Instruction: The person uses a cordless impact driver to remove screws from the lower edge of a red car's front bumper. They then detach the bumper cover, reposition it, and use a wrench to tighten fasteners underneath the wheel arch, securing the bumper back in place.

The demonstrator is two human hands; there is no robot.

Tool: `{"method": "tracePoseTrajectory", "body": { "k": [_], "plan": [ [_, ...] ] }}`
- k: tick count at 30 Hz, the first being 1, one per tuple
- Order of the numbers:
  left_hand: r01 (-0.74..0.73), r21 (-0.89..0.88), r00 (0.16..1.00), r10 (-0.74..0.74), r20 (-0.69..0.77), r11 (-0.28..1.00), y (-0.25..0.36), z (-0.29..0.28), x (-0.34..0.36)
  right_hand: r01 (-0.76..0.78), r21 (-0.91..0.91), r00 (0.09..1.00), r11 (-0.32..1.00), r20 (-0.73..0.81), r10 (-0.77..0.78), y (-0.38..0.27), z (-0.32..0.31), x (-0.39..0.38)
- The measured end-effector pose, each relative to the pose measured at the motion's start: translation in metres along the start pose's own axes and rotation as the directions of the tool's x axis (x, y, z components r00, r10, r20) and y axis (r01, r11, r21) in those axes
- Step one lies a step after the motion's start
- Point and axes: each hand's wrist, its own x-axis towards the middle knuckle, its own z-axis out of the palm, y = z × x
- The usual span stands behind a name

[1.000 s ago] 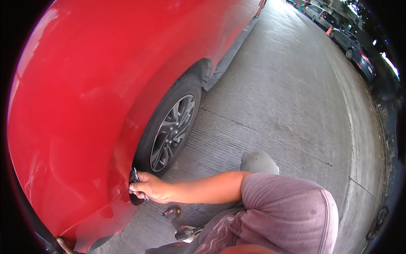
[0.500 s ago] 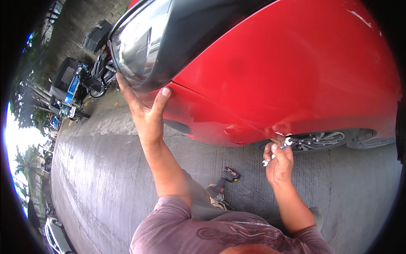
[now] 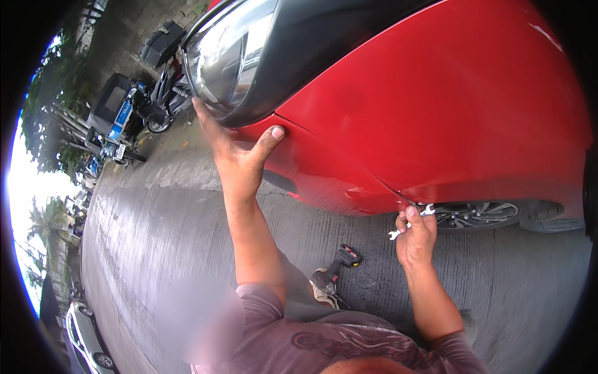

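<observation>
My left hand (image 3: 240,163) is stretched out with thumb and fingers spread. It rests on the red car's front corner, just below the headlight (image 3: 227,59), with the thumb on the red bumper (image 3: 339,187). Lower right, my right hand (image 3: 416,240) is closed around a silver open-end wrench (image 3: 395,235), whose two jaws stick out on either side of the fingers. The right fingertips are at the bumper's edge beside the wheel arch. A dark gap shows there along the seam between the bumper and the red fender (image 3: 448,112).
A cordless drill (image 3: 339,262) with a black and red battery lies on the grooved concrete (image 3: 168,237) next to my shoe (image 3: 324,288). The front wheel (image 3: 476,215) is right of my right hand. Parked motorcycles (image 3: 118,118) and a white car (image 3: 87,336) stand at left.
The view has shifted, so the car and drill appear farther right. My right fingers have moved up to the bumper edge, and the seam gap near the wheel arch looks wider.
</observation>
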Motion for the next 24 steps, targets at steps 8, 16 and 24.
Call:
{"method": "tracePoseTrajectory", "body": {
  "k": [8,16,24],
  "plan": [
    [-0.038,0.007,0.995,0.037,0.088,0.999,0.001,-0.016,-0.001,0.054,0.050,0.997,0.997,0.058,-0.057,0.012,-0.001,-0.008],
    [0.024,0.063,0.972,-0.038,0.231,0.998,0.006,-0.042,0.004,0.079,0.076,0.990,0.994,0.112,-0.088,0.012,-0.001,-0.016],
    [-0.013,0.187,0.967,-0.036,0.254,0.982,0.006,-0.049,0.008,0.140,0.059,0.956,0.988,0.251,-0.151,0.008,-0.002,-0.017]
  ]
}}
